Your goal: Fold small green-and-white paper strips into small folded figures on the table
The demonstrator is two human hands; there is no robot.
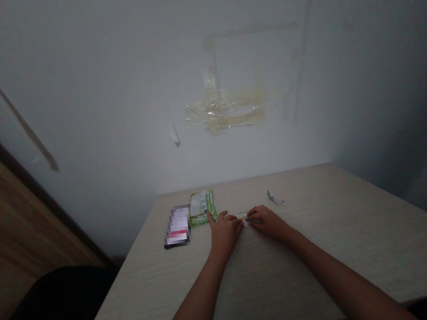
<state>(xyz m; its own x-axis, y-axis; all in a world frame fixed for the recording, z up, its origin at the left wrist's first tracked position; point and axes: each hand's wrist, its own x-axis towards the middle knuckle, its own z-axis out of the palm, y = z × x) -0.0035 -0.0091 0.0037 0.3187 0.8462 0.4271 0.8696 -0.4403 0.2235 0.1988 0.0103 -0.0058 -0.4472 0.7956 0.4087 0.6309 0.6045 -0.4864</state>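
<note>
Between my two hands lies a small white wrapper (242,216) with green and yellow print, low over the table and partly covered by my fingers. My left hand (225,232) pinches its left end, while the outer fingers spread toward a green and white packet (201,205). On the other end, my right hand (269,223) has its thumb and fingers closed. Whether anything sits inside the wrapper cannot be seen. The flat packet lies just beyond my left hand, near its fingertips.
A phone (178,227) with a blurred screen lies left of the packet. A crumpled wrapper strip (275,198) rests beyond my right hand. The wooden table (351,247) meets a white wall (110,89) with peeling tape (226,111). A dark rounded shape (52,307) stands at lower left.
</note>
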